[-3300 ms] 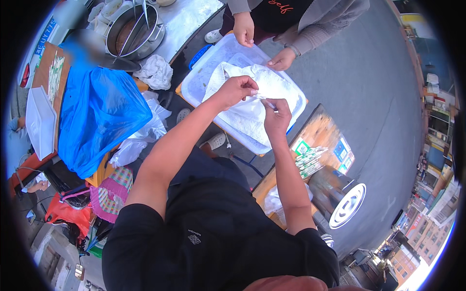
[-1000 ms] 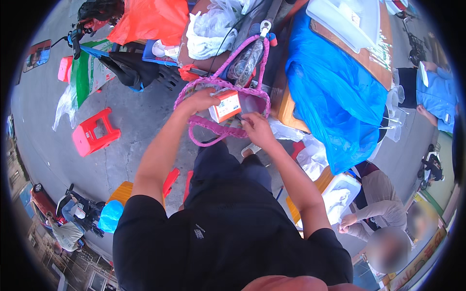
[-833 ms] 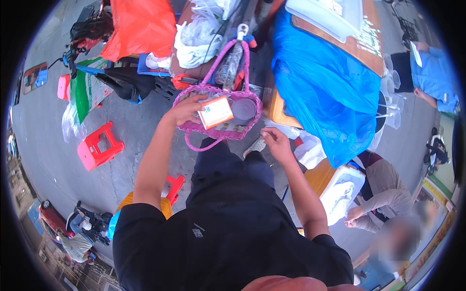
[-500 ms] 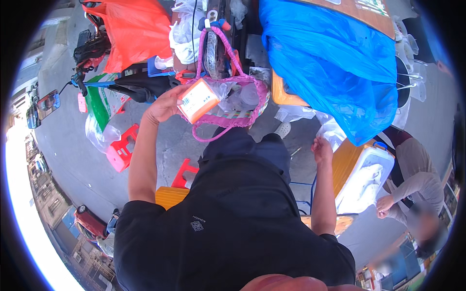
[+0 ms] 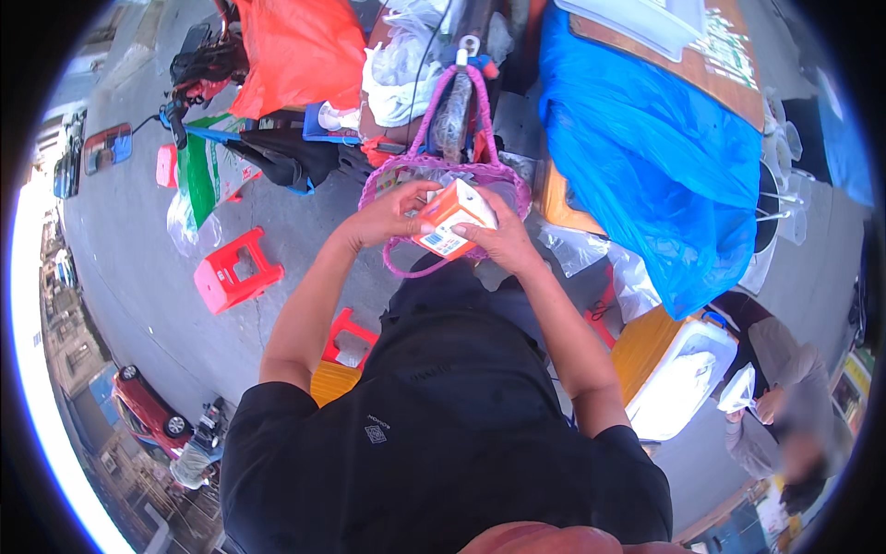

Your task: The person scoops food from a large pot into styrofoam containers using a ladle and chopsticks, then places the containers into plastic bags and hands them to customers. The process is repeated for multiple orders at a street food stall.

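An orange-and-white carton (image 5: 452,219) sits clasped between both hands.

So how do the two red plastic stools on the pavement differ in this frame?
The left red stool is in full view, tilted, its top with a cut-out showing; the near red stool is partly hidden behind the person's left arm. The left one stands apart in the open; the near one sits close against the person's body. Both are red plastic, on the grey ground, left of the hands holding the orange-and-white box.
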`<state>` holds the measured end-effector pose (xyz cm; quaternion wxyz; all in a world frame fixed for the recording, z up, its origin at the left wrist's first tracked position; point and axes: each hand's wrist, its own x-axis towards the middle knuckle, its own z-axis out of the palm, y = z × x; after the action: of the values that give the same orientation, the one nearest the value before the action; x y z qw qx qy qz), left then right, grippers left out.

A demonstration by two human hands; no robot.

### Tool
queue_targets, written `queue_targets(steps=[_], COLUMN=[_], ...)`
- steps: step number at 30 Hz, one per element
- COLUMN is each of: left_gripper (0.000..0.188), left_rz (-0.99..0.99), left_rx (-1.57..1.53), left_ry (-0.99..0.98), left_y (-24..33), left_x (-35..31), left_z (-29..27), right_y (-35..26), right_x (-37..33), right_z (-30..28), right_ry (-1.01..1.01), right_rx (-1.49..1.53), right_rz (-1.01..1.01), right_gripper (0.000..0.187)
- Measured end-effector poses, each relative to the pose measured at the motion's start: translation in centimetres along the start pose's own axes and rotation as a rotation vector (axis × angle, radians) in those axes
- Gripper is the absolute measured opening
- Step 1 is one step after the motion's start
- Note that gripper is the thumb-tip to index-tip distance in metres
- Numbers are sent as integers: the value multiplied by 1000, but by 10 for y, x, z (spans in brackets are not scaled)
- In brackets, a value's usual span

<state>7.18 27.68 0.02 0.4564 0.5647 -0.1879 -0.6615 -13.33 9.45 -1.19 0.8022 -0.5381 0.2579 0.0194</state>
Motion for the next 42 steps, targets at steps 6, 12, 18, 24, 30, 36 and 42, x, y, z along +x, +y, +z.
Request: queue_targets(steps=[6,12,18,24,30,36,42], left_gripper=[29,25,61,72,46,24,20], left_rz=[-6,-125,-80,-746,-477,-509,-76], left_rx=[-202,93,995,1214,1250,1331,1153], left_ry=[93,349,615,209,382,324,343], left_y=[-58,-113,-199,-173,-261,-272,-167], left_x=[38,87,137,106,124,103,62], left_z=[-2,-13,-53,-53,-80,-98,-94], right_y=[14,-51,-197,-341,-367,-374,-355], right_x=[4,-39,-52,64,219,262,187], right_z=[-16,-32,-140,-255,-340,-326,-303], right_ry=[-48,102,716,1049,951,737,781], right_rx=[-323,-777,-1114,-1313,-1592,-2084,-1483], right_rz=[36,-26,-494,-906,-908,-791,-909], right_gripper=[72,72,75,78,71,68,61])
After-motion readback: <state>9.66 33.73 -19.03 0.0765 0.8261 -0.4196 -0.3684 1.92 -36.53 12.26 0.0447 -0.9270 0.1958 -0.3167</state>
